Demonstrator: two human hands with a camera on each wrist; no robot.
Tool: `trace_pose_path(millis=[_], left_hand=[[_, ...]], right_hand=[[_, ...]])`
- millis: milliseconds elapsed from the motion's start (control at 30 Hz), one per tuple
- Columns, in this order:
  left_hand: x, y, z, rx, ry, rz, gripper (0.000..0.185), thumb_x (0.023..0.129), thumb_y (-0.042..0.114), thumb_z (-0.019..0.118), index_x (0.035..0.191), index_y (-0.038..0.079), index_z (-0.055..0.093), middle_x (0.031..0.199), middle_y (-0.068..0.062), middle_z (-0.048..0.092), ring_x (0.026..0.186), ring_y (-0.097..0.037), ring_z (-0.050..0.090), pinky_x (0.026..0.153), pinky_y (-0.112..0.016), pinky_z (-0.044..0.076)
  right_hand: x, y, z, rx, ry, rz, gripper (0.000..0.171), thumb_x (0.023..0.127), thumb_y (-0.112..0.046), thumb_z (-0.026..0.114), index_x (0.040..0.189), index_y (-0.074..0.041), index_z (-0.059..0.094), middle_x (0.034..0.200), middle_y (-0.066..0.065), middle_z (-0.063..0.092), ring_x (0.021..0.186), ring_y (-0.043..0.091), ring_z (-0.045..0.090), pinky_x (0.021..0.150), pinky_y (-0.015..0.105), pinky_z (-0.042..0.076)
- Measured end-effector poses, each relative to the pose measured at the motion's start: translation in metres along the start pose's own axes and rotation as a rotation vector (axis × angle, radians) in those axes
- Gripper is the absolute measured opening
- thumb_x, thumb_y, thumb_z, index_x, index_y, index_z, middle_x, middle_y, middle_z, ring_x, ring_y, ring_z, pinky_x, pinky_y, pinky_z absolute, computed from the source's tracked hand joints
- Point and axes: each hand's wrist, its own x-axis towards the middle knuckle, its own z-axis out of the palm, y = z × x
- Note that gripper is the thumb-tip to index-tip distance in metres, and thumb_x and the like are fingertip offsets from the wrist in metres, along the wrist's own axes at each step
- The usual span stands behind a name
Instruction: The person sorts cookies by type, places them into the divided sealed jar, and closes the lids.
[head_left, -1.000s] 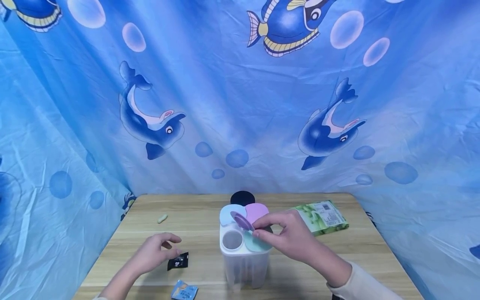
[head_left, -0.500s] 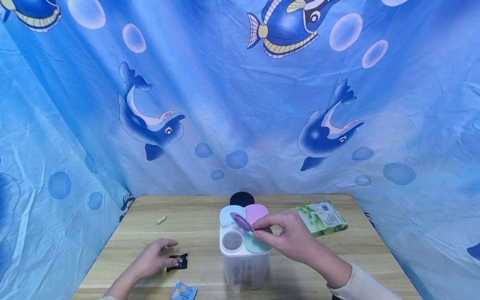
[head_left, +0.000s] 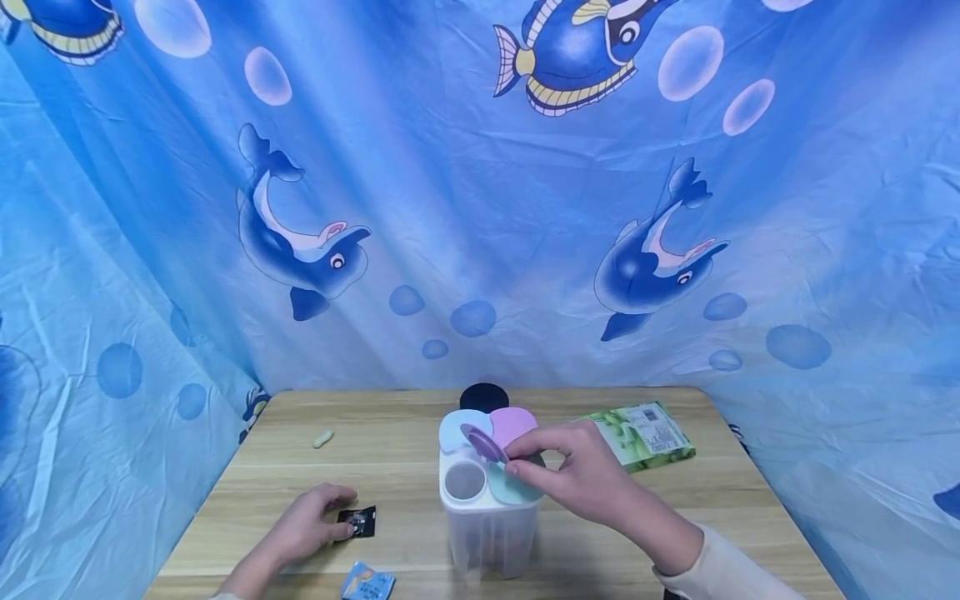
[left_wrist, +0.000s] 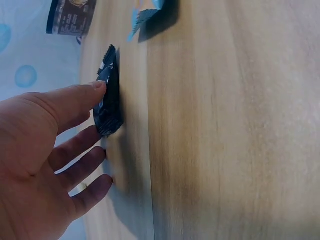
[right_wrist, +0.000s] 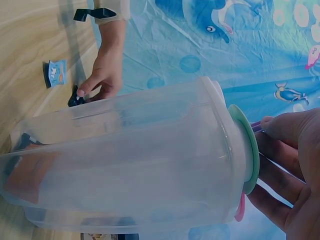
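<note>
A translucent storage container stands upright on the table, with pastel blue, pink and green lids over its top. My right hand pinches the tilted purple lid between thumb and forefinger, beside an uncovered round opening. To the left, my left hand has its thumb on a small black packet, the forefinger reaching behind the packet's edge; the other fingers are spread over the table. Through the container wall, an orange-brown item shows at the bottom in the right wrist view.
A blue snack packet lies near the front edge. Farther back are a small pale green piece and a green printed bag. A round black-topped tub stands behind the container. A sea-patterned curtain encloses the table.
My left hand has lowered from above the black packet and its thumb now lies on it. The right hand and the purple lid have stayed in place.
</note>
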Motion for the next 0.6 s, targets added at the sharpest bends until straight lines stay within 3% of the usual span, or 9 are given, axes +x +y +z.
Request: trace_pose_path(millis=[300,400,500,600], left_hand=[[0.0035,0.0008,0.0019,0.06,-0.002,-0.008,0.028,0.074,0.015,0.088,0.099,0.018,0.075,0.1,0.003,0.069,0.097,-0.017,0.065,0.093,-0.051,0.053],[0.0037,0.0009,0.0022,0.079,0.026,-0.012,0.027,0.075,0.013,0.088,0.098,0.021,0.076,0.095,0.005,0.066,0.088,-0.014,0.061,0.082,-0.04,0.053],[0.0031,0.0009,0.0027,0.093,0.069,-0.005,0.027,0.075,0.01,0.087,0.098,0.021,0.077,0.093,0.005,0.062,0.081,-0.012,0.054,0.071,-0.028,0.046],[0.002,0.0016,0.0019,0.083,0.099,0.007,0.027,0.075,0.007,0.086,0.099,0.018,0.078,0.095,0.003,0.063,0.08,-0.013,0.052,0.068,-0.025,0.042]], right_hand=[[-0.0003,-0.0003,-0.0003,0.008,-0.008,0.031,0.01,0.088,-0.013,0.082,0.097,-0.018,0.081,0.093,-0.008,0.079,0.084,0.004,0.073,0.072,0.029,0.06],[-0.0007,-0.0006,-0.0002,0.012,-0.009,0.038,0.01,0.088,-0.014,0.082,0.097,-0.018,0.081,0.093,-0.009,0.079,0.084,0.005,0.073,0.072,0.03,0.06],[-0.0009,-0.0005,-0.0002,0.019,-0.006,0.036,0.01,0.088,-0.013,0.082,0.097,-0.018,0.081,0.093,-0.008,0.079,0.085,0.005,0.074,0.072,0.03,0.061],[-0.001,-0.0002,-0.0002,0.022,-0.003,0.026,0.011,0.088,-0.013,0.082,0.098,-0.017,0.081,0.092,-0.007,0.079,0.084,0.005,0.074,0.072,0.03,0.061]])
